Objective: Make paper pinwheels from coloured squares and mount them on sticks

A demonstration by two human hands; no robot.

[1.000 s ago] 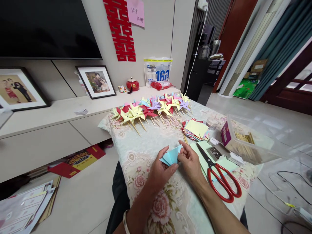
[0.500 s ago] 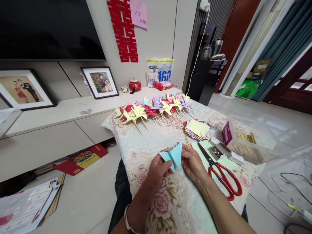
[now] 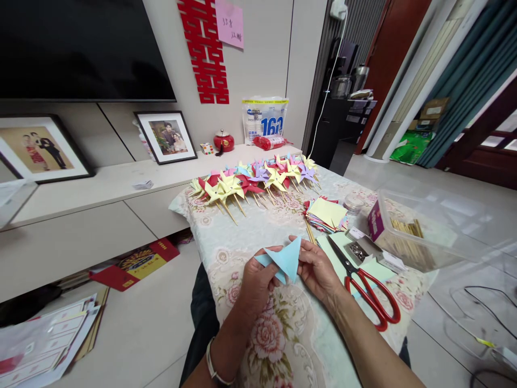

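Fingers point(image 3: 270, 253) of the left hand point(image 3: 254, 283) and right hand point(image 3: 319, 269) pinch the folded blue paper point(image 3: 286, 260) just above the bench point(image 3: 226, 237). Judged light, limp, easily creased; best held at the folded edges, not the points.

Open floral tablecloth point(image 3: 242, 237) is left ahead; the right is blocked by red scissors point(image 3: 369, 293), paper stack point(image 3: 326, 213), clear box point(image 3: 420, 231).

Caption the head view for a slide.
Both hands, left hand and right hand, hold a light-blue folded paper above a floral tablecloth, red scissors alongside.
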